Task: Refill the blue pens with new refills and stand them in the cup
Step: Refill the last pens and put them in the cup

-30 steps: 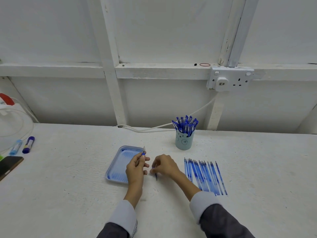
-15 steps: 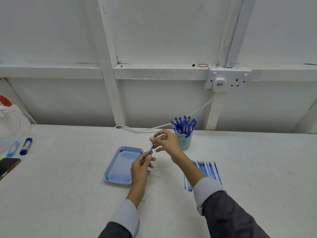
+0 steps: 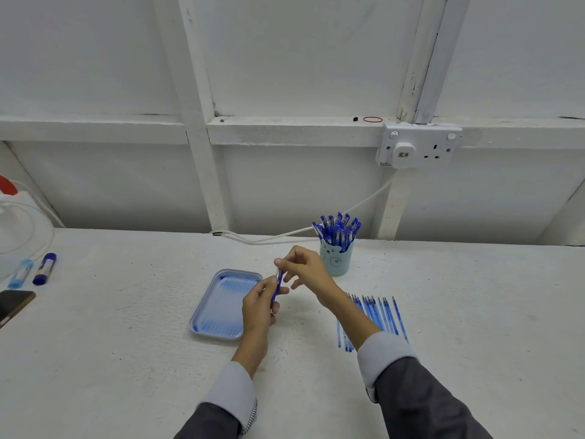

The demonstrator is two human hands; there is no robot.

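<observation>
We are holding one blue pen (image 3: pixel 277 285) between both hands above the table (image 3: pixel 126 343): our left hand (image 3: pixel 259 307) is gripping its lower part, our right hand (image 3: pixel 305 269) is pinching its top, near the cup (image 3: pixel 335 259).

one cup (image 3: pixel 335 263) holds a packed bunch of blue pens (image 3: pixel 337 232), more than ten but too crowded to count exactly, and one more pen (image 3: pixel 278 285) is outside it. about ten refills (image 3: pixel 387 315) lie in a row, some hidden. there is one tray (image 3: pixel 221 304), two capped tubes (image 3: pixel 44 269) and one phone (image 3: pixel 14 304).
</observation>
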